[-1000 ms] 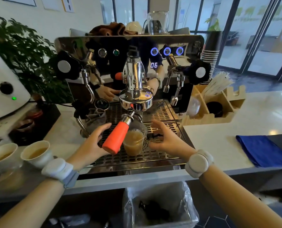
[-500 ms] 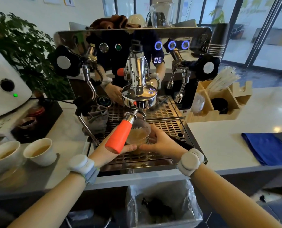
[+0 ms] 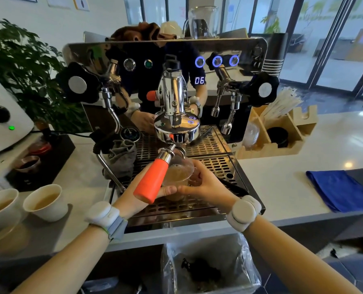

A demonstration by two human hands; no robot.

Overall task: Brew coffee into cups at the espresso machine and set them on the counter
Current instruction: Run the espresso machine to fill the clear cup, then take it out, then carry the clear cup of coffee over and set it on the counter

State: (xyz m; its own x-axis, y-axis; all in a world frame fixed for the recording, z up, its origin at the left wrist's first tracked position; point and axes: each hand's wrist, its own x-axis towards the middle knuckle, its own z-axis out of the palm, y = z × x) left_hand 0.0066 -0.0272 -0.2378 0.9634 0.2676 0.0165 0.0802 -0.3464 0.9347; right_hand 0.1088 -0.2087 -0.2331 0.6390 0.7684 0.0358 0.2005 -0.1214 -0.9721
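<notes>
White counter runs across the frame, with a chrome espresso machine at the centre and glass doors in the upper right. At the middle of the frame, both hands meet around a clear cup of light brown coffee that sits over the drip tray, just below the spout. Fingers of the left hand curl around the cup's left side, the thumb tip nearly touching the right thumb; the right hand wraps its fingers around the cup's right side. Each wrist wears a white band. An orange handle slants down from the brew head in front of the cup and across the left hand. Toward the lower left, two white paper cups holding coffee stand on the counter, well apart from the machine. A folded blue cloth lies at the right edge, and a wooden organiser with straws stands beside the machine. A bin lined with plastic sits below the counter.
</notes>
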